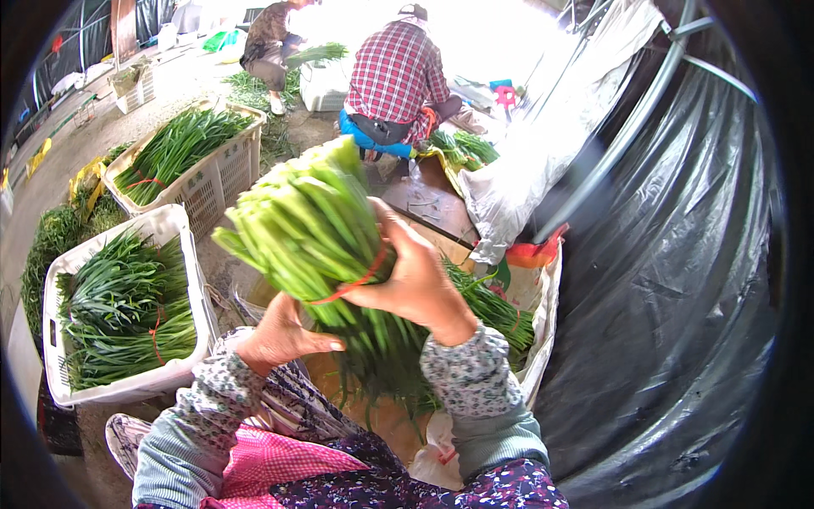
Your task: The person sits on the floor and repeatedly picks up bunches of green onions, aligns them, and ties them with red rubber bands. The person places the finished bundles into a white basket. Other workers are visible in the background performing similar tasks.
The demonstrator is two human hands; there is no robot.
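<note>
A thick bundle of green leafy stalks, probably garlic chives (305,223), is held up before me, cut ends toward the upper left and leaves hanging down. A red band (356,283) goes around it. My right hand (416,280) grips the bundle at the band from the right. My left hand (289,334) holds its lower left side, thumb across the leaves; its fingers are hidden behind. Below lies a brown board (381,413) with leaves over it. More banded greens (502,318) rest in a white sack (548,305) to the right.
At left stand a white plastic crate (57,375) of banded greens and, behind it, a beige crate (219,172) of greens. A person in a checked shirt (397,73) squats ahead, with another person (270,44) beyond. Black plastic sheeting (668,305) and a metal pole (620,153) line the right.
</note>
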